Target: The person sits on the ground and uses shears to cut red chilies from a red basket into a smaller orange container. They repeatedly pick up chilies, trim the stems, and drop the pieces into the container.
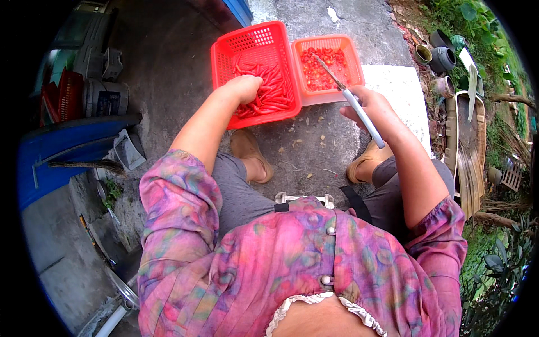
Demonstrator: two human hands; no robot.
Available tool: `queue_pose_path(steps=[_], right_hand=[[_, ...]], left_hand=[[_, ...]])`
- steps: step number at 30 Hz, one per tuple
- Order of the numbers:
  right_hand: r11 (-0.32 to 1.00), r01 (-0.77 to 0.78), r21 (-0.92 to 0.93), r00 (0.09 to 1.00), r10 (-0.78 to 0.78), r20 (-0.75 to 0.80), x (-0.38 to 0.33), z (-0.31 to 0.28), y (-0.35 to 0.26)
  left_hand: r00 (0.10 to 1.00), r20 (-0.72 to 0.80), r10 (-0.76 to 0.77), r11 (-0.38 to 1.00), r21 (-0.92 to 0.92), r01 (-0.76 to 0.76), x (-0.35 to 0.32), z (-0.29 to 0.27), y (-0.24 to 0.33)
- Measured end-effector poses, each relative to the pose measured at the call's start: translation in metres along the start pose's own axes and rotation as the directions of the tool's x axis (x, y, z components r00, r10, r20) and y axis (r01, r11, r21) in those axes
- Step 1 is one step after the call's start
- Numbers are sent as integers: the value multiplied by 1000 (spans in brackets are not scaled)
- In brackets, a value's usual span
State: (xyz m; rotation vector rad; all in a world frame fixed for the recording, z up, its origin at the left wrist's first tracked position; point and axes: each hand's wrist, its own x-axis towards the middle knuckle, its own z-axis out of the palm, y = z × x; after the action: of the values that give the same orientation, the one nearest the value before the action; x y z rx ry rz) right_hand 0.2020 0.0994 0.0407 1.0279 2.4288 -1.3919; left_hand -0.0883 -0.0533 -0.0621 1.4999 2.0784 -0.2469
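Observation:
My left hand (245, 89) is curled over the left side of a red plastic basket (224, 51), its fingers bent among whole red chili peppers (275, 96). Its fingertips are turned away, so I cannot make out what they pinch. Scissors (358, 109) with pale blue-grey handles rest in my right hand (370, 106). Their blades point up and left over a smaller orange-red basket (353, 50). Cut pieces of red chili (323, 67) cover the bottom of that basket. The two baskets stand side by side, touching or nearly so.
Under the smaller basket sits a pale translucent tub (323, 100). A white board (396, 92) lies right of it on the concrete. My feet in tan shoes (247, 147) are close to the baskets. Pots (442, 59) line the garden edge at right; buckets (106, 98) stand at left.

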Motion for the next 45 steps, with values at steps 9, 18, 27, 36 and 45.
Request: queue_pose_path(steps=[9, 18, 27, 36, 45], right_hand=[[1000, 17, -5, 1000, -17, 8, 2, -4, 1], [999, 14, 29, 1000, -15, 23, -2, -3, -2], [964, 138, 225, 982, -164, 98, -12, 8, -19], [904, 286, 318, 947, -318, 53, -10, 22, -9], [889, 132, 439, 983, -173, 54, -15, 11, -21]], left_hand=[[998, 6, -70, 977, -204, 70, -1, -16, -21], [991, -23, -134, 645, -761, 69, -23, -30, -36], [996, -65, -59, -34, -997, -67, -86, -76, 44], [997, -12, 71, -358, -934, 14, -96, -69, 92], [966, 54, 252, -221, -969, 112, -70, -54, 109]])
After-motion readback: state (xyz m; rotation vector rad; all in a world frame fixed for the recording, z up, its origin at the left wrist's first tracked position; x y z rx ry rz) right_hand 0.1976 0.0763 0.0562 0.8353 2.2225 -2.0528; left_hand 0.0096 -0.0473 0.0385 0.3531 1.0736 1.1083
